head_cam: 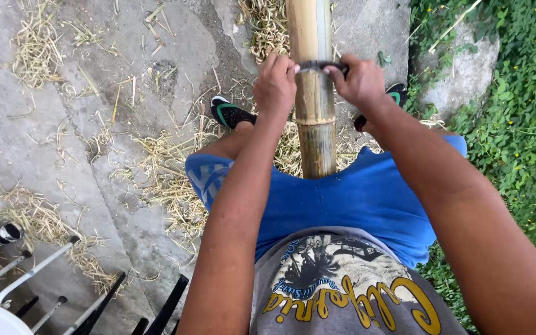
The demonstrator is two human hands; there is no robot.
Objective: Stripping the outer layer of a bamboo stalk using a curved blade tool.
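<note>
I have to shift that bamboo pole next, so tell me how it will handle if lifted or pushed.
The bamboo pole looks thick and straight, so probably stiff rather than floppy. Being round, it may roll once the left hand and right hand let go. Its scraped surface seems smooth, so possibly a little slippery.

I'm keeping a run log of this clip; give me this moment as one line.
left hand: grips blade end | right hand: grips other end | blade: across bamboo pole | ground: shavings
</note>
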